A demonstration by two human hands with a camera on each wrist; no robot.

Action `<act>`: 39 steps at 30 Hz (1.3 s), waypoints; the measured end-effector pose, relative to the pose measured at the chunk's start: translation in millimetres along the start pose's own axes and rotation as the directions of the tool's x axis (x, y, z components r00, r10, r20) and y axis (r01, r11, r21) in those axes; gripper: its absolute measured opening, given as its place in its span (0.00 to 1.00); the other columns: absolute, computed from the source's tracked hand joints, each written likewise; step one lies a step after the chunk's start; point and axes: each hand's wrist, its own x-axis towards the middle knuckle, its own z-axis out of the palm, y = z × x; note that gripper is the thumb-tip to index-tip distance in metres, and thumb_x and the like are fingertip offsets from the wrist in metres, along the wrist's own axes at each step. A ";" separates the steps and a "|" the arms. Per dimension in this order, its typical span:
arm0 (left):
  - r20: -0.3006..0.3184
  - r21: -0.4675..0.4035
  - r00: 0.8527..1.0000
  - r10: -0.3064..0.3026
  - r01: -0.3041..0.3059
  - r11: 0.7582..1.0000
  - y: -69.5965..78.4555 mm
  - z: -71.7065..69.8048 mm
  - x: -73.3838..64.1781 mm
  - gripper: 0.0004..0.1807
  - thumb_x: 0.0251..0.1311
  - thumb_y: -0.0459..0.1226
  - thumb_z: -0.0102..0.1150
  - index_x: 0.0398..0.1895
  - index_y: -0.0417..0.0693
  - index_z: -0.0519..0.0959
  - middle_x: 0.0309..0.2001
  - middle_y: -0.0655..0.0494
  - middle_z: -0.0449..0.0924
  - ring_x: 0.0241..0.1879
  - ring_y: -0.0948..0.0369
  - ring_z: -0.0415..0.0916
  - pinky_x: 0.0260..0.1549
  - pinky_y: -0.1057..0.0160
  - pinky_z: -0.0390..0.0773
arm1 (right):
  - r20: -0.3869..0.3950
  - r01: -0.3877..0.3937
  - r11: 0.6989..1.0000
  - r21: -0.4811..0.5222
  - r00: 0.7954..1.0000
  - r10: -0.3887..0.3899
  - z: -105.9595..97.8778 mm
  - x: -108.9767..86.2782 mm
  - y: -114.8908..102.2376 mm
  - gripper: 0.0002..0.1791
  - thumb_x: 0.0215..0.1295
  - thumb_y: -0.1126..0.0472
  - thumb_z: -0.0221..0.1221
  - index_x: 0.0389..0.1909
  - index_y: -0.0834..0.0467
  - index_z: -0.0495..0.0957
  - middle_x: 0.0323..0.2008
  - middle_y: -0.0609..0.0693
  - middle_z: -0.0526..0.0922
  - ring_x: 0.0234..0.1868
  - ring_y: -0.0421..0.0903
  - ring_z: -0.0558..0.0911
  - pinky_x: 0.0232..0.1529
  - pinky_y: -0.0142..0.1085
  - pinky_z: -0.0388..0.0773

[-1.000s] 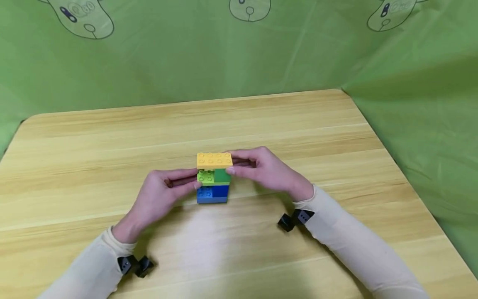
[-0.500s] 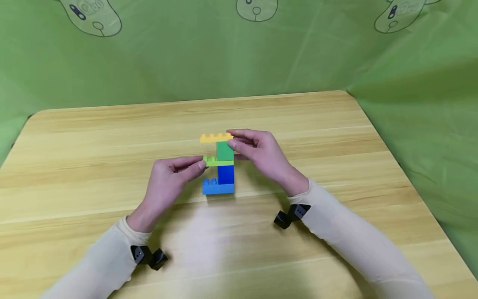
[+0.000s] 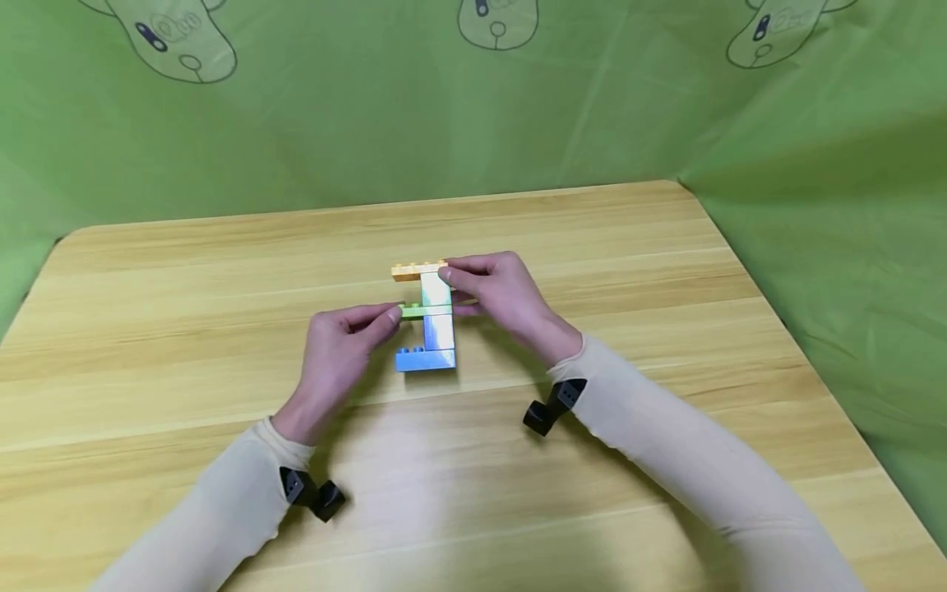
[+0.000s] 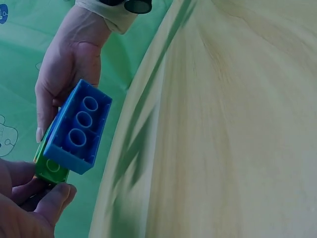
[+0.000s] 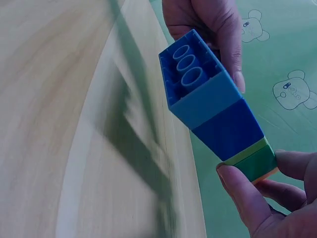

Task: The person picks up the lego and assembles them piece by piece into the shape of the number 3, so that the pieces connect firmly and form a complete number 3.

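Both hands hold a stack of toy building bricks in the air, its side facing the head camera. A light blue brick forms the bottom, with its hollow underside showing in both wrist views. Above it come a dark blue brick, a thin lime green brick, a green brick and a yellow-orange brick on top. My left hand pinches the lime brick's left end between thumb and fingers. At the upper right, my right hand grips the green brick, its thumb near the top brick.
A wood-grain table lies under the stack, and shadows fall on it. Green cloth with printed animal faces hangs behind and to the right. Small black cameras sit on both wrists.
The stack has been lifted and tilted so its side shows instead of its studded tops. Both hands rose with it; most recently it shifted slightly left and its side caught bright light.
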 end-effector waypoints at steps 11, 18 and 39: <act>-0.057 0.130 0.994 0.089 -0.081 0.988 -5.6 5.3 5.5 0.09 0.62 0.37 0.66 0.43 0.42 0.87 0.41 0.51 0.86 0.41 0.60 0.81 0.38 0.66 0.82 | 0.003 -0.068 0.997 -0.042 0.998 0.068 2.4 9.2 4.5 0.19 0.70 0.63 0.59 0.57 0.70 0.75 0.47 0.63 0.83 0.43 0.55 0.85 0.41 0.39 0.84; -0.080 0.209 0.991 0.103 -0.084 0.974 -11.0 8.3 10.6 0.08 0.62 0.36 0.66 0.41 0.42 0.87 0.40 0.50 0.86 0.42 0.58 0.81 0.39 0.61 0.80 | 0.002 -0.106 0.990 -0.093 0.994 0.107 5.7 16.6 10.1 0.20 0.72 0.64 0.57 0.59 0.71 0.73 0.49 0.63 0.81 0.45 0.54 0.84 0.42 0.38 0.83; -0.009 0.306 1.000 0.018 -0.015 0.952 -14.8 6.2 23.3 0.09 0.63 0.38 0.66 0.43 0.45 0.87 0.43 0.50 0.86 0.47 0.57 0.79 0.45 0.57 0.78 | -0.037 -0.145 0.962 -0.231 0.989 0.140 7.4 29.2 15.8 0.19 0.70 0.67 0.59 0.60 0.69 0.75 0.55 0.60 0.77 0.50 0.51 0.82 0.45 0.35 0.82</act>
